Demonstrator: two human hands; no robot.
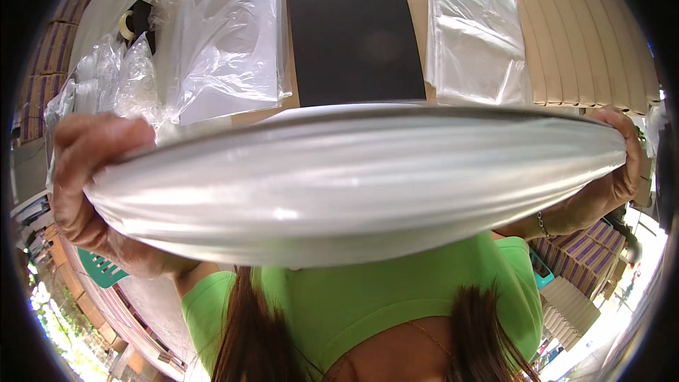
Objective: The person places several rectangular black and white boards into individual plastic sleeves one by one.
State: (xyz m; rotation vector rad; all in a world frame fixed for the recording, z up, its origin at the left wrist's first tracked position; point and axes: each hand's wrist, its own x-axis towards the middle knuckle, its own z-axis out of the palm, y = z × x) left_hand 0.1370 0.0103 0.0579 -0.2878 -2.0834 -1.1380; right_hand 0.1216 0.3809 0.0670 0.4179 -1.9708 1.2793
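Note:
A wide, shiny, whitish bundle in clear plastic (353, 184) is held up close in front of my chest, with creases running along its length. My left hand (95, 177) is wrapped round its left end. At the opposite end, my right hand (622, 148) curls its fingers round the edge. What lies inside the plastic cannot be made out. Beyond the bundle, a flat black sheet (353, 32) lies on the table between a stack of clear plastic bags (230, 39) on the left and another stack of plastic bags (475, 35) on the right.
Folded tan cardboard pieces (583, 39) stand in a row at the far right. Crumpled clear plastic (134, 78) and a tape roll (127, 25) lie at the far left. Stacked cartons (53, 64) rise beyond the left side; a green plastic basket (102, 269) shows low on the left.

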